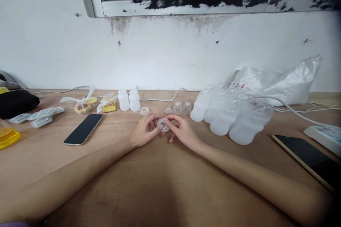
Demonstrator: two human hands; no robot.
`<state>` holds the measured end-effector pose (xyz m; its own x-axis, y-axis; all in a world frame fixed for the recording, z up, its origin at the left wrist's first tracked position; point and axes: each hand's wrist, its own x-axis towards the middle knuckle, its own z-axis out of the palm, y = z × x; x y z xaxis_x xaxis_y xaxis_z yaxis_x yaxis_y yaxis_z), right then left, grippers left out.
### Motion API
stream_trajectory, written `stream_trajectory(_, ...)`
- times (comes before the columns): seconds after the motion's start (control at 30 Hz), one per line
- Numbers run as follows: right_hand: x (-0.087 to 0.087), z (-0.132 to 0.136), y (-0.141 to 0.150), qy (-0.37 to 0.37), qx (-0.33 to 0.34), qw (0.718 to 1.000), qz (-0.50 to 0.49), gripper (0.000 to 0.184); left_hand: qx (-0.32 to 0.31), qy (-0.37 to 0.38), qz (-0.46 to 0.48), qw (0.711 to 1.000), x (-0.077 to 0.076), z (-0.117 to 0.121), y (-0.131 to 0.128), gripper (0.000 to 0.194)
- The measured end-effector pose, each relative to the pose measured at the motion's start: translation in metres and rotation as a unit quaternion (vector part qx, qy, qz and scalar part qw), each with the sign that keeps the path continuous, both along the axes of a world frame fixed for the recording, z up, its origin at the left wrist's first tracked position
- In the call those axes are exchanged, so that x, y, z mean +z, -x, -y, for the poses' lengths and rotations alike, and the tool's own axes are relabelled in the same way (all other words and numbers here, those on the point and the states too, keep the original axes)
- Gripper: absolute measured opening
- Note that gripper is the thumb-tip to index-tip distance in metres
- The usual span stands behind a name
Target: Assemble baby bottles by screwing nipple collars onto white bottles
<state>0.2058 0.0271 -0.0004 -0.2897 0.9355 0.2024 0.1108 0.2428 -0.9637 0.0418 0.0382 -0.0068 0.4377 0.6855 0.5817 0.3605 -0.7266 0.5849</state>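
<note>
Between my two hands, just above the table, is a translucent bottle collar ring [163, 129]. My left hand [146, 129] pinches its left side, thumb in front. My right hand [183, 131] grips the right side, its thumb resting on the ring. Whether a teat sits inside it, I cannot tell. Just behind my left hand lies another collar ring [144, 110]. Beyond my right hand stand a small clear teat [168, 110] and two clear dome caps [177, 108]. Two frosted baby bottles [134, 100] without caps stand upright behind the loose ring.
Several capped baby bottles [223, 113] crowd the right, before a silvery plastic bag [282, 81]. Phones lie at left [84, 129] and right [306, 158]. Tied bags [86, 105], grey-white boxes [42, 122], a black pouch [18, 103], a power strip [323, 136] and cables surround them.
</note>
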Motion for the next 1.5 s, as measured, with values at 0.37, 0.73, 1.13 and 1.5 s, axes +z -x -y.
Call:
stream_trajectory(0.37, -0.008, 0.006, 0.012, -0.042, -0.010, 0.997, 0.067, 0.023, 0.064, 0.048, -0.002, 0.997, -0.004, -0.001, -0.005, 0.015)
stream_trajectory(0.73, -0.013, 0.001, 0.010, -0.002, -0.002, 1.000, -0.013, 0.025, 0.019, 0.168, 0.080, 0.982, -0.009, -0.005, -0.010, 0.017)
stream_trajectory(1.13, -0.014, -0.004, 0.005, -0.035, -0.006, 0.999, -0.012, 0.024, -0.030, 0.213, 0.141, 0.966, -0.015, -0.011, -0.008, 0.019)
stream_trajectory(1.5, -0.009, 0.000, 0.005, -0.071, -0.048, 0.993, 0.087, 0.012, 0.100, 0.090, 0.003, 0.991, -0.011, -0.005, -0.011, 0.009)
